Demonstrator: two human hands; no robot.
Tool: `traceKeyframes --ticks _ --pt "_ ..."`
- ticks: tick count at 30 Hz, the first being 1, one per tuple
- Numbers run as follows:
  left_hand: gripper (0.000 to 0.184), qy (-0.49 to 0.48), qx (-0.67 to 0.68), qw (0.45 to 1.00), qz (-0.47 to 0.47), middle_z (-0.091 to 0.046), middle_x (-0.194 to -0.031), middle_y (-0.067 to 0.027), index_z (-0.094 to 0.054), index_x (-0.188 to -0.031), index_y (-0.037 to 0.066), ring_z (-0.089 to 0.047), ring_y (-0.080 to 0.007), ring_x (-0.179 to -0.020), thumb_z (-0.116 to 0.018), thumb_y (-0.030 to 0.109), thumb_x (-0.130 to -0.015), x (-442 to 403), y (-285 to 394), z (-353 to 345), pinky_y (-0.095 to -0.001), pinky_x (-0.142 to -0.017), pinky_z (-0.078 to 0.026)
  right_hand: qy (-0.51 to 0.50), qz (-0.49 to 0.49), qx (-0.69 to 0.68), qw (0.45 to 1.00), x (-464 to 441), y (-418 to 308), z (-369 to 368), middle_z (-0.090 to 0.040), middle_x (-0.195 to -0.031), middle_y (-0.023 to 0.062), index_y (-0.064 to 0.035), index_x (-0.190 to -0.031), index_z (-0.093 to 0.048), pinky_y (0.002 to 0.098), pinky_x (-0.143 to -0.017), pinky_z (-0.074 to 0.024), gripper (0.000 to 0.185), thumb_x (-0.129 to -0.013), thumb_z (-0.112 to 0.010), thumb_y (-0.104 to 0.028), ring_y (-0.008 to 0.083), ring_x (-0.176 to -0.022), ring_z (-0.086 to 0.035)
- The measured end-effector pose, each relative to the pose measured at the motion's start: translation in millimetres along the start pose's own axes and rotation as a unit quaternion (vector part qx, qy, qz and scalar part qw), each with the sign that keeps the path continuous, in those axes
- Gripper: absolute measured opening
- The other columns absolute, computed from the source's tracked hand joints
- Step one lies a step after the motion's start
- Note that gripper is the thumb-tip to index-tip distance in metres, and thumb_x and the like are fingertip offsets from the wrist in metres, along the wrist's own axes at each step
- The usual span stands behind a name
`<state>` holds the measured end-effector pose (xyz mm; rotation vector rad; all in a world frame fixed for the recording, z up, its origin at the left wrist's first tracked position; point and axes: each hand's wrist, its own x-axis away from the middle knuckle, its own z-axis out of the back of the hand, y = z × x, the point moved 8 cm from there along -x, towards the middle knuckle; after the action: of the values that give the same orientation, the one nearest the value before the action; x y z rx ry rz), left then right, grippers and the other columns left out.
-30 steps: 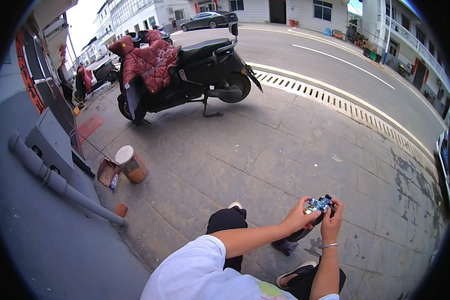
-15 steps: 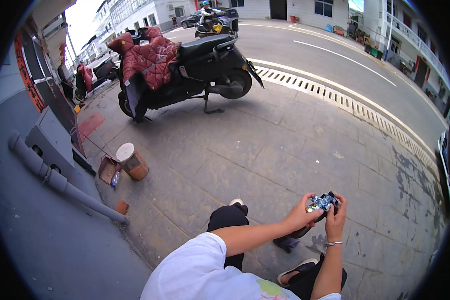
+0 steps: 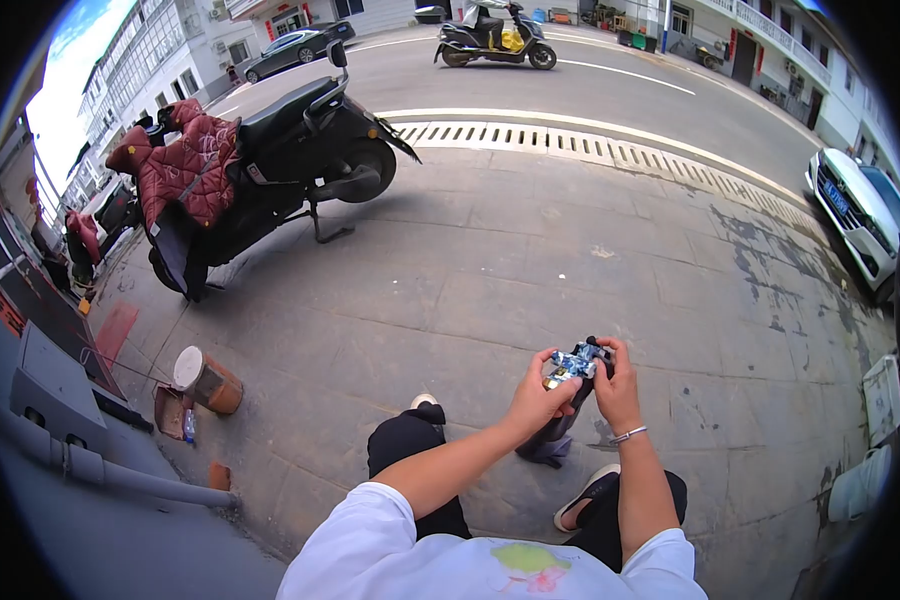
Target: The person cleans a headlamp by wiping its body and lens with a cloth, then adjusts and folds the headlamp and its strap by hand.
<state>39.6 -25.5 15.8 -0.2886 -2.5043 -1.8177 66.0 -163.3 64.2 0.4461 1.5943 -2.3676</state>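
My left hand (image 3: 542, 395) has its fingers and thumb closed on the left side of a small shiny blue-and-silver thing (image 3: 573, 364) with black parts. Gripping its right side is my right hand (image 3: 617, 385), with a silver bracelet on the wrist. The kind of thing is too small to make out. Below the hands a long dark piece (image 3: 550, 440), maybe cloth, hangs toward the ground between my feet; whether it is joined to the shiny thing is hidden.
A black scooter (image 3: 280, 140) with a red quilted cover stands at the left. By the wall are a bucket-like container (image 3: 208, 380) and a dustpan (image 3: 173, 412). A white car (image 3: 855, 215) is at the right. Someone rides a scooter (image 3: 497, 40) along the road beyond the drain grating (image 3: 570, 145).
My view has turned to the right, bringing the white car into sight. The ridden scooter has moved right along the road. Both hands keep hold of the shiny thing.
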Motion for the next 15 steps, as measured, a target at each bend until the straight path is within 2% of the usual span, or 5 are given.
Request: traceKeyframes --ticks 1,5,7,11,15 --pt "0.068 0.013 0.006 1.0 -0.011 -0.059 -0.077 -0.0055 -0.027 -0.131 0.003 -0.057 -0.0098 -0.053 -0.068 0.022 -0.081 0 5 6 -0.0212 -0.046 -0.045 -0.005 0.032 -0.017 0.999 -1 -2 -5 -0.057 -0.066 0.0108 -0.0056 -0.111 -0.049 0.0311 -0.054 -0.0418 0.026 -0.085 -0.053 -0.004 0.0186 -0.055 -0.054" --pt "0.07 0.015 -0.049 0.999 -0.005 -0.061 -0.086 -0.007 -0.026 -0.133 0.007 -0.058 -0.0097 -0.057 -0.068 0.022 -0.08 3 4 7 -0.0206 -0.049 -0.045 0.009 -0.006 -0.016 1.0 1 6 -8 -0.057 -0.064 0.0089 -0.006 -0.11 -0.049 0.029 -0.053 -0.0404 0.025 -0.086 -0.054 -0.006 0.0157 -0.055 -0.052" --pt "0.07 0.009 -0.065 0.998 -0.01 -0.061 -0.083 -0.0074 -0.026 -0.133 0.006 -0.058 -0.0096 -0.057 -0.069 0.02 -0.079 6 7 4 -0.0215 -0.048 -0.045 0.033 -0.031 -0.037 0.998 1 11 -5 -0.057 -0.063 0.0078 -0.0058 -0.109 -0.049 0.028 -0.052 -0.0395 0.023 -0.086 -0.056 -0.008 0.0139 -0.055 -0.052" --pt "0.069 -0.006 -0.073 0.997 -0.028 -0.061 -0.077 -0.0073 -0.028 -0.133 0.005 -0.057 -0.01 -0.056 -0.069 0.019 -0.079 10 8 -2 -0.0228 -0.047 -0.045 0.009 -0.117 -0.023 0.993 0 18 -2 -0.06 -0.062 0.0055 -0.0039 -0.103 -0.051 0.026 -0.051 -0.0386 0.02 -0.087 -0.059 -0.013 0.0093 -0.057 -0.053" --pt "0.069 0.015 -0.109 0.993 -0.038 -0.061 -0.079 -0.0074 -0.028 -0.133 0.005 -0.057 -0.01 -0.057 -0.069 0.019 -0.079 11 16 4 -0.0226 -0.049 -0.046 0.003 -0.03 -0.058 0.998 -1 17 -8 -0.06 -0.071 0.007 -0.004 -0.107 -0.052 0.0259 -0.054 -0.0405 0.02 -0.087 -0.055 -0.007 0.0085 -0.063 -0.054"
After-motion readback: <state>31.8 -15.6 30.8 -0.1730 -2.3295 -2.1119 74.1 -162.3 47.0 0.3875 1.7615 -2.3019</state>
